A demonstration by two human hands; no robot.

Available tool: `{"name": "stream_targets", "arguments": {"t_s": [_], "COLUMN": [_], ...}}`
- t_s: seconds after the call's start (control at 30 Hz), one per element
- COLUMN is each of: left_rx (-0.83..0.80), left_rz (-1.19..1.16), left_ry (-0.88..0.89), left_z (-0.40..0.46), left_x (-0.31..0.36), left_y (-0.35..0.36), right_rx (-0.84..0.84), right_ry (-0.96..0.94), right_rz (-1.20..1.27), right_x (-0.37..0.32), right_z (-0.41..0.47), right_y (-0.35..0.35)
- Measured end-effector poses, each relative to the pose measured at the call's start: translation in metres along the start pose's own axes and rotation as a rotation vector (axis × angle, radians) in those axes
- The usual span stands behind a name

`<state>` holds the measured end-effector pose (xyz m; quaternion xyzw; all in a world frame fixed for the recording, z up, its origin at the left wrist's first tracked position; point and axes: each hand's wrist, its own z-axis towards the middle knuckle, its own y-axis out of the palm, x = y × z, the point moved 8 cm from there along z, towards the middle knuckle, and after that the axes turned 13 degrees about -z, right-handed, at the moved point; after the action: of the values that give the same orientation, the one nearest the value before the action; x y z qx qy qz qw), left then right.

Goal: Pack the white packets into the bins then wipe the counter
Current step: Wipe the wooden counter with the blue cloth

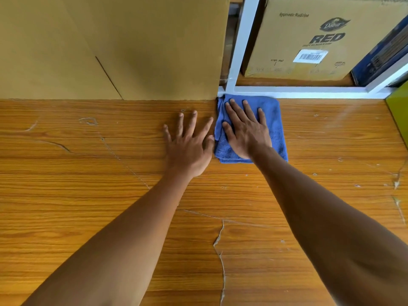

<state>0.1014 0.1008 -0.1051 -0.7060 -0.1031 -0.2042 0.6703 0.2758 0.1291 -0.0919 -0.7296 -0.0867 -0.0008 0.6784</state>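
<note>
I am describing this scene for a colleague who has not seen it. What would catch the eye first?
First, the blue cloth at the back of the wooden counter, with the right hand flat on it. The left hand lies spread on the bare wood beside it. Behind stands a large plain cardboard box.

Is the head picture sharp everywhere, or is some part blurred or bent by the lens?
Head view: the hands and blue cloth are sharp; print on the carton behind is soft; the white frame leans from wide-angle distortion; light is even, with faint shadows under the arms.
</note>
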Motion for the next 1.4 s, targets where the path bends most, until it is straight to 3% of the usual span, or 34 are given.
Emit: {"name": "stream_targets", "arguments": {"t_s": [0.23, 0.57, 0.8, 1.07, 1.27, 1.4], "left_rx": [-0.037, -0.02, -0.026, -0.023, -0.042, -0.032], "left_rz": [0.017, 0.037, 0.049, 0.035, 0.037, 0.047], "left_ry": [-0.01, -0.007, -0.01, -0.013, -0.011, -0.004], "left_z": [0.001, 0.0, -0.001, -0.001, -0.001, 0.0], "left_x": [-0.001, 0.001, 0.001, 0.002, 0.003, 0.002], "left_y": [0.002, 0.001, 0.001, 0.0, -0.003, -0.002], "right_rx": [0.006, -0.017, 0.0, -0.022, 0.003, -0.016], "right_ry": [-0.003, 0.033, 0.022, 0.06, 0.123, 0.143], "right_rz": [0.037, 0.03, 0.048, 0.033, 0.071, 0.076], "right_x": [-0.001, 0.016, 0.001, 0.033, 0.021, 0.029], "right_z": [-0.074, 0.004, -0.085, 0.001, -0.08, -0.063], "right_y": [0.008, 0.0, 0.009, 0.002, 0.005, 0.006]}}
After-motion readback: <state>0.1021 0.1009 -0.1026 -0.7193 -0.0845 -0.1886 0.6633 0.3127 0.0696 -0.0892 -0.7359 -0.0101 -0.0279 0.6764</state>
